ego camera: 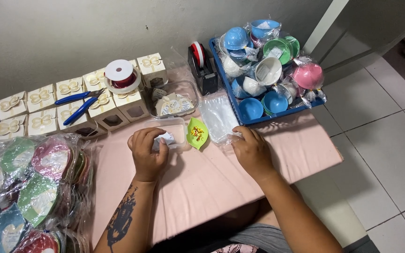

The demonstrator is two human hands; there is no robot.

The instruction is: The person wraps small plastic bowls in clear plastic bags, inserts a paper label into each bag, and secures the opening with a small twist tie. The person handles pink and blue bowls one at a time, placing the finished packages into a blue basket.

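Pale tiled floor showed at the right of the frame, and a grey wall ran across the top behind a low table [305,154] covered in pink cloth. Near the centre, the left hand [147,152] was curled shut around a small white piece of paper [166,138], held just over a clear plastic tray [180,132]. Beside that tray, touching its right edge, sat a green leaf-shaped dish [197,133] holding tiny yellow bits. The right hand [251,152] lay right of the dish, its fingers bent and pressing on the lower edge of a stack of clear plastic bags [219,117]; whether it pinched a bag could not be told. At upper right a blue basket [244,119] held wrapped bowls in blue, green, white and pink. A black tape dispenser [202,70] stood just left of it. Rows of cream gift boxes [41,110] with bows filled the upper left, with blue-handled pliers [78,105] and a red ribbon spool [120,77] resting on them. Wrapped coloured plates [29,187] were piled at lower left.
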